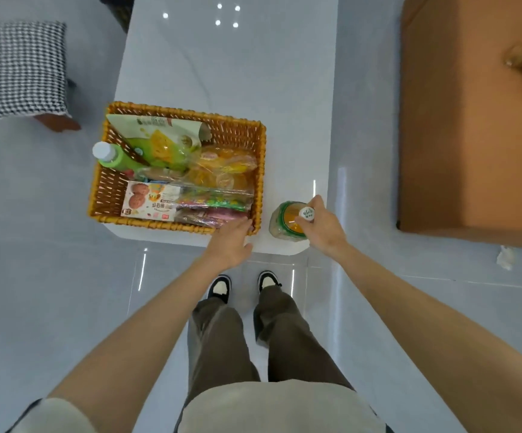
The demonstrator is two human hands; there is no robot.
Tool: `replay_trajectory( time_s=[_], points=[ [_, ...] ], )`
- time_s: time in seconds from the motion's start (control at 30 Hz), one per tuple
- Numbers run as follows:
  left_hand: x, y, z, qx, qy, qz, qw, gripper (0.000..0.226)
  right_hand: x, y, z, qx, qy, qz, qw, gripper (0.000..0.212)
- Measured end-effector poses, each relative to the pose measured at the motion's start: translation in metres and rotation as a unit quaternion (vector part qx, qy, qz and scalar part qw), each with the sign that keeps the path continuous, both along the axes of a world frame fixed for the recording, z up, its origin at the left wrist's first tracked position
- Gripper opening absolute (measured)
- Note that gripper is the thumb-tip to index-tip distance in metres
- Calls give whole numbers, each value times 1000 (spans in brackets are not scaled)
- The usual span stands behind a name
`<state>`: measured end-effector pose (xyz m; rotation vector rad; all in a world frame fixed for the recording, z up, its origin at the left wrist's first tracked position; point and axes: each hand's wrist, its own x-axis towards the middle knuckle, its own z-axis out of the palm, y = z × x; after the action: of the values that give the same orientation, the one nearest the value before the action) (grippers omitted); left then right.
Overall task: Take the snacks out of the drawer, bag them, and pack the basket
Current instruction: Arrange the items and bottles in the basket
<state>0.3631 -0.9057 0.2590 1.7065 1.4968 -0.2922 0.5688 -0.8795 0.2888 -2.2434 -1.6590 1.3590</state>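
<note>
A woven orange basket stands on the near left of a white table. Inside lie a green bottle with a white cap, a pale green pouch, bagged orange snacks, a biscuit box and clear-bagged colourful packets. My left hand rests at the basket's near right corner, fingers spread over the rim. Right of the basket stands an orange drink bottle with a green label. My right hand grips its white cap from above.
A large brown cardboard box fills the right side beside the table. A stool with a houndstooth cushion stands on the glossy floor at the left. My shoes are close to the table's near edge.
</note>
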Motion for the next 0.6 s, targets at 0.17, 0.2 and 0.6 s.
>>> replay_trajectory(
  time_s=[0.17, 0.2, 0.6],
  points=[
    [11, -9, -26, 49, 42, 9, 998, 62, 3, 7, -40, -14, -19, 23, 999, 25],
    [12, -10, -30, 62, 43, 14, 997, 61, 4, 9, -45, -14, -17, 26, 999, 26],
    [9, -21, -17, 90, -37, 103, 990, 56, 17, 4, -39, -21, -41, 79, 996, 28]
  ],
)
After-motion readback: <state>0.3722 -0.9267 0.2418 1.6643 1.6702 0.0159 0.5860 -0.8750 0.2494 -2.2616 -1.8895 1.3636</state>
